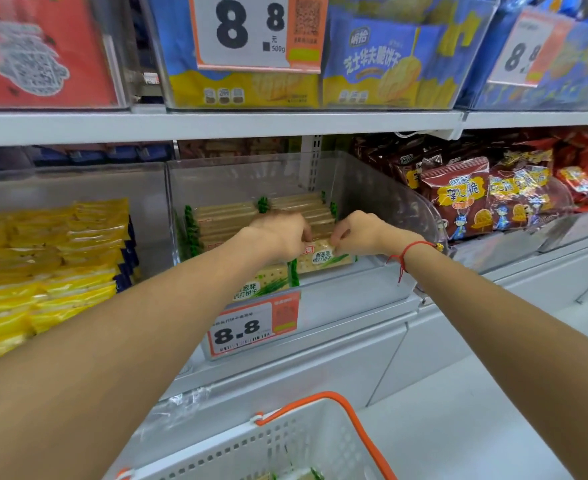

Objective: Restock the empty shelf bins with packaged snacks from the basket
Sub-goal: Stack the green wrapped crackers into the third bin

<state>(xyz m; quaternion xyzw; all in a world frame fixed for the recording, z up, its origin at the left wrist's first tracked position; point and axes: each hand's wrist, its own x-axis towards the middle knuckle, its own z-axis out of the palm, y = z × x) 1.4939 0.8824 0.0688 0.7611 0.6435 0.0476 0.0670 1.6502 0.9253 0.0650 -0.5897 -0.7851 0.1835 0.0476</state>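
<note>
Head view first: nearest the camera, below the clear shelf bin (372, 188), a white perforated basket (278, 445) with an orange handle (351, 420) is seen, and a few green-edged packs can just be made out at its bottom edge. Above the basket, an 8.8 price tag (251, 323) is clipped to the front of the bin.

Inside the bin, flat packs of scallion soda crackers are lying. One front cracker pack (258, 282) rests behind the price tag; a second cracker pack (323, 259) just beside it is being set down. It is pinched at its upper edge by the left hand (278, 233) and the right hand (362, 232), both with fingers curled onto the wrapper, close together but not touching. A red string bracelet (410, 252) is worn on the right wrist. Behind the hands, a row of stacked cracker packs (261, 216) is stood on edge against the back of the bin, which is judged partly filled, with room left at the front and right.

The packs are judged light and fairly stiff as blocks, yet the crackers inside would be brittle, and the glossy film is likely slippery. Hold is best taken across the long edges or at the crimped green ends, with gentle pressure, not on the flat face.

Left of the bin, yellow snack packs (50, 271) are piled; right of it, dark red snack bags (459, 199). Above it, blue-and-yellow biscuit bags (372, 64) are shelved.
</note>
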